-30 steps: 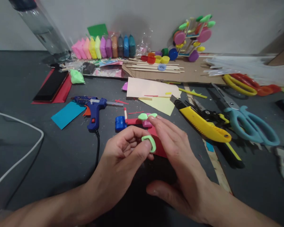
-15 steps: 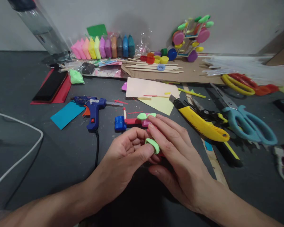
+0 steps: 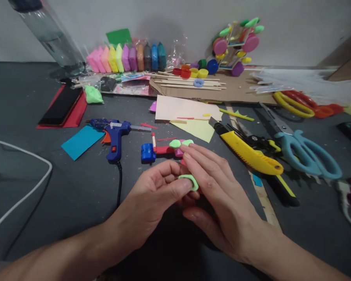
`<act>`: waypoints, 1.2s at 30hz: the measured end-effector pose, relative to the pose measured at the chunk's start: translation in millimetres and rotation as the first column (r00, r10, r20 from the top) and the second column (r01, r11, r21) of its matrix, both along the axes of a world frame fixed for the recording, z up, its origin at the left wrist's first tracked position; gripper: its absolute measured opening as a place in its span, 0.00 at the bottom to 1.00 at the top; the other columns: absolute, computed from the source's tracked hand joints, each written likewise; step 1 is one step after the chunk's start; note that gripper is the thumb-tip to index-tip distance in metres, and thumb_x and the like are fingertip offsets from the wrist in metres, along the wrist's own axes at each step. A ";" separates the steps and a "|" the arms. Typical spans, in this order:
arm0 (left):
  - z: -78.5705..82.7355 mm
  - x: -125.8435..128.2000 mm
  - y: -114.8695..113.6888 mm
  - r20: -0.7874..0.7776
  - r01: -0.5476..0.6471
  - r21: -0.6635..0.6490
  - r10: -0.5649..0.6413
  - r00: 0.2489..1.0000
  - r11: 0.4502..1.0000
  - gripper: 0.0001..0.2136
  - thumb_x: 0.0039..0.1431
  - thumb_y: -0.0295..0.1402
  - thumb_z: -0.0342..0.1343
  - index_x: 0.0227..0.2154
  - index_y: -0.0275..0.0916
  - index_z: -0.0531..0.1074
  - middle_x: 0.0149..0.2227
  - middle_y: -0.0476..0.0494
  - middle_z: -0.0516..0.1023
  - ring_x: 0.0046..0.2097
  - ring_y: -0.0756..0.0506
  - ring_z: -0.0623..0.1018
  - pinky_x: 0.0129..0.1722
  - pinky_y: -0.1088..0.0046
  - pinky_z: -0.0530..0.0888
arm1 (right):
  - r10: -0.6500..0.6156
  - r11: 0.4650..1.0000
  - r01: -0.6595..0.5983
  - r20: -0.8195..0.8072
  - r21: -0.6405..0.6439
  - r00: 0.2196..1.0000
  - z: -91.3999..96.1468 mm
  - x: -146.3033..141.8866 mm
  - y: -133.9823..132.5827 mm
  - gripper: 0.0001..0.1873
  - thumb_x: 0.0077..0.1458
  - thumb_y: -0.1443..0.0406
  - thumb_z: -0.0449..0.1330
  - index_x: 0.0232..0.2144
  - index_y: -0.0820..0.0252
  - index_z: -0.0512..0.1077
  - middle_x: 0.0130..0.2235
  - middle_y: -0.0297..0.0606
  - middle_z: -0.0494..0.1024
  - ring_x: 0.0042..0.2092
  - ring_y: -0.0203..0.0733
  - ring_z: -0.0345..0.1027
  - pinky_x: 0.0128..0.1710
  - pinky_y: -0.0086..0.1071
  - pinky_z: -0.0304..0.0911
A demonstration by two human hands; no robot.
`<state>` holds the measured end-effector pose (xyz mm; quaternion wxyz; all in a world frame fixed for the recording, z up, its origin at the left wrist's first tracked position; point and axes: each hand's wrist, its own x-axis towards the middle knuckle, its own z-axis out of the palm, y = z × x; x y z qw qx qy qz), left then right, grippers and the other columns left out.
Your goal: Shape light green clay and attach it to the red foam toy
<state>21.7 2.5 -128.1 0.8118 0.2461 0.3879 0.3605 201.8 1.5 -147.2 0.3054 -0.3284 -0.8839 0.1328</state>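
Observation:
My left hand (image 3: 155, 197) pinches a light green piece of modelling clay (image 3: 196, 184), its thumb pressed on top and the fingers curled underneath. Beside it, my right hand (image 3: 219, 191) has its fingers stretched out together, lying against the clay piece's far side, with the thumb apart below. Just past the fingertips lies a small craft piece with a red strip (image 3: 165, 150), blue caps (image 3: 148, 153) at one end and a pink cap (image 3: 178, 152) topped with light green clay (image 3: 175, 144). Part of it, and some red material below the clay, is hidden by my hands.
A blue glue gun (image 3: 115, 136) lies at left with its cord. To the right are a yellow utility knife (image 3: 248, 152) and blue-handled scissors (image 3: 307, 154). Behind lie paper sheets (image 3: 184, 107), wooden sticks (image 3: 178, 84), clay packets (image 3: 133, 58) and a water bottle (image 3: 52, 41).
The light green clay piece has tilted slightly and shifted a little to the right under my left thumb. Both hands stay almost in place.

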 end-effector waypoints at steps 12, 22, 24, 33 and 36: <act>5.5 0.3 -1.6 -0.146 0.044 0.113 -0.027 0.989 0.993 0.06 0.64 0.33 0.60 0.32 0.38 0.75 0.31 0.49 0.78 0.33 0.52 0.76 0.36 0.80 0.72 | -0.003 1.000 0.003 0.015 0.001 1.000 0.8 -0.4 -1.1 0.34 0.70 0.55 0.52 0.70 0.68 0.51 0.67 0.58 0.63 0.71 0.59 0.51 0.65 0.61 0.60; 7.7 0.0 -1.8 -0.216 0.066 0.122 -0.039 0.976 0.990 0.08 0.64 0.33 0.59 0.29 0.37 0.73 0.30 0.50 0.77 0.32 0.53 0.74 0.36 0.79 0.72 | 0.012 1.000 -0.012 0.003 -0.021 1.000 -0.5 -1.8 -1.7 0.33 0.71 0.55 0.52 0.68 0.69 0.52 0.67 0.59 0.63 0.71 0.56 0.51 0.66 0.59 0.59; 7.1 -0.3 -1.8 -0.195 0.064 0.112 -0.041 0.980 0.992 0.08 0.64 0.33 0.59 0.30 0.37 0.74 0.29 0.50 0.77 0.31 0.53 0.74 0.35 0.79 0.71 | 0.008 1.000 -0.008 -0.002 -0.017 1.000 0.4 -0.7 -1.7 0.34 0.71 0.54 0.52 0.69 0.69 0.51 0.67 0.58 0.63 0.71 0.57 0.51 0.66 0.60 0.59; 4.2 -1.3 -2.3 -0.160 0.061 0.106 -0.044 0.986 0.992 0.08 0.64 0.34 0.60 0.30 0.36 0.73 0.29 0.49 0.77 0.32 0.53 0.74 0.35 0.80 0.72 | 0.016 0.999 -0.016 -0.004 0.036 1.000 0.1 -2.3 -0.1 0.32 0.70 0.54 0.52 0.64 0.78 0.58 0.65 0.62 0.64 0.71 0.55 0.49 0.69 0.53 0.54; 4.9 -1.2 -2.2 -0.152 0.052 0.102 -0.036 0.988 0.993 0.07 0.63 0.33 0.60 0.30 0.36 0.74 0.28 0.50 0.77 0.31 0.52 0.74 0.34 0.80 0.72 | 0.019 1.000 -0.019 -0.001 0.020 1.000 0.8 -2.2 -0.6 0.33 0.70 0.55 0.52 0.65 0.78 0.57 0.65 0.62 0.64 0.71 0.54 0.49 0.69 0.52 0.55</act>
